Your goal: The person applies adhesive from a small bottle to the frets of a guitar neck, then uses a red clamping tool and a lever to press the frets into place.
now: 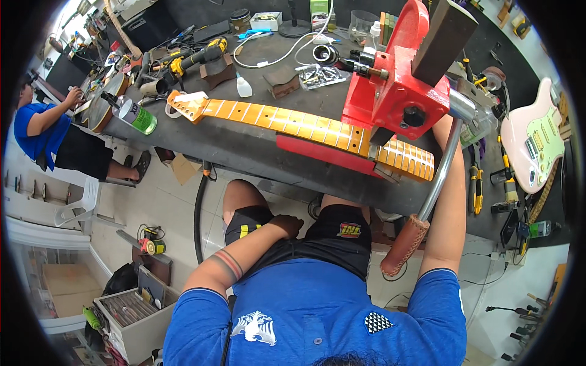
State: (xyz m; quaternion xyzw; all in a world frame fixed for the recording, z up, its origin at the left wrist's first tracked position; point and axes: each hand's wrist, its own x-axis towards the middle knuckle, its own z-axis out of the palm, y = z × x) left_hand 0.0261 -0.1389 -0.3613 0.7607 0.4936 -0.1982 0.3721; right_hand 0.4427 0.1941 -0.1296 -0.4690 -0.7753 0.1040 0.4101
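A maple guitar neck point(274, 118) lies across the bench edge, its headstock point(188, 106) pointing left. Its heel end passes beneath a red arbor press point(397, 91), whose dark ram comes down at the fretboard. Under the neck is a red support point(323, 154). The press's steel lever, with a brown leather-wrapped handle point(405, 247), hangs down to the right; no hand is on that grip. My left hand point(287, 226) rests closed on my lap. My right forearm reaches up beside the press; the right hand point(442, 129) is mostly hidden behind it, fingers unseen.
A bottle of green liquid point(137, 116), a yellow power tool point(198, 56), a small white bottle point(243, 86) and a bag of hardware point(320, 77) lie on the bench point(244, 146). A pink guitar body point(532, 137) is at right. Another person point(46, 125) works at far left.
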